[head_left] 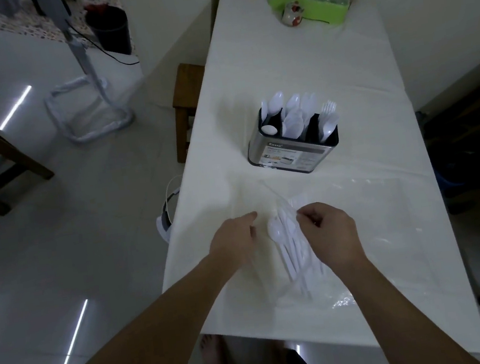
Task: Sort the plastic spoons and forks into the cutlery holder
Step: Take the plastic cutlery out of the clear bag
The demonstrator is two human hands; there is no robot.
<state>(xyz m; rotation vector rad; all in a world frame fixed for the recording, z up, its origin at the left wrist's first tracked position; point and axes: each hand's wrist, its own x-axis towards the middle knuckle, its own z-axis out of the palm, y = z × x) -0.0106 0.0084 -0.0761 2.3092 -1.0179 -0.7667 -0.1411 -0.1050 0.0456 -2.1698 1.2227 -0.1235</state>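
Observation:
A steel cutlery holder point(287, 157) with black dividers stands mid-table, with white spoons point(291, 114) in its left and middle slots and forks point(329, 115) in the right slot. Near the front edge lies a bundle of white plastic spoons point(286, 243) inside a clear plastic bag point(375, 225). My left hand point(234, 240) touches the bag's left edge with curled fingers. My right hand point(327, 231) pinches the bag or cutlery at the bundle's right side; which one is unclear.
The white-covered table point(294, 67) runs away from me. A green tray point(310, 4) with bottles and a small cup sits at its far end. A wooden stool point(188, 97) stands at the table's left, a fan base on the floor beyond.

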